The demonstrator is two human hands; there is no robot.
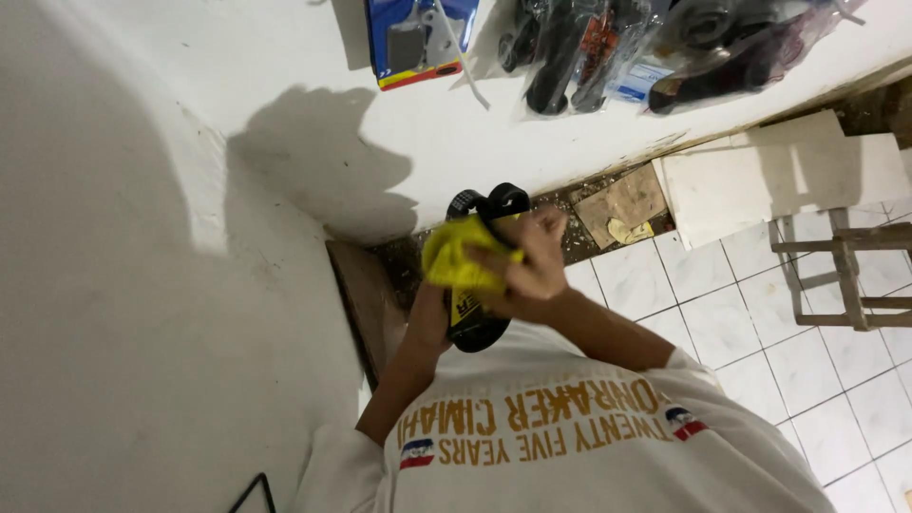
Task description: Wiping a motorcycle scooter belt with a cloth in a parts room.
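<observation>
A black toothed rubber belt (494, 202) is held in front of my chest. My right hand (532, 271) is closed on a yellow cloth (454, 258) and presses it against the belt. My left hand (429, 323) sits lower left, mostly hidden behind the cloth and the belt, gripping the belt's lower loop (472, 332). My white printed shirt (570, 446) fills the bottom of the view.
A white wall or ledge (285, 114) carries a blue blister pack (418, 38) and clear bags of black parts (665, 47). Below lie white floor tiles (722, 313), loose tile slabs (779, 171), a cardboard scrap (622, 201), a wooden stool (845, 271) and a brown plank (366, 304).
</observation>
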